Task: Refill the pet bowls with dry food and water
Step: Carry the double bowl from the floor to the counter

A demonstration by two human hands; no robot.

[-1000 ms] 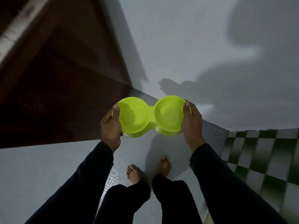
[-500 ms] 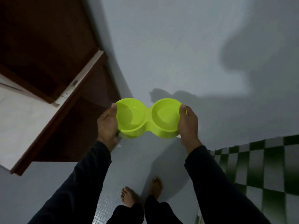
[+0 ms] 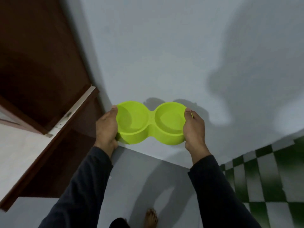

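Empty double bowl carried level in both hands, nothing poured yet.

Head view: the lime-green bowl (image 3: 150, 122), two round wells joined at a narrow waist, is held in the air in front of the person's chest, above a grey floor (image 3: 139, 175) and near a pale wall (image 3: 148, 46). Its long axis runs left to right, straight across the body, so each hand has one end and neither is nearer. The left hand (image 3: 106, 127) grips the left end, thumb hooked over the rim and fingers curled beneath; the right hand (image 3: 195, 129) grips the right end the same way. Both wells look dry and bare. A brown door (image 3: 37, 63) stands to the left and green checked tiles (image 3: 271, 175) to the right. I judge filling has yet to start; keeping that axis level will matter once water goes in.
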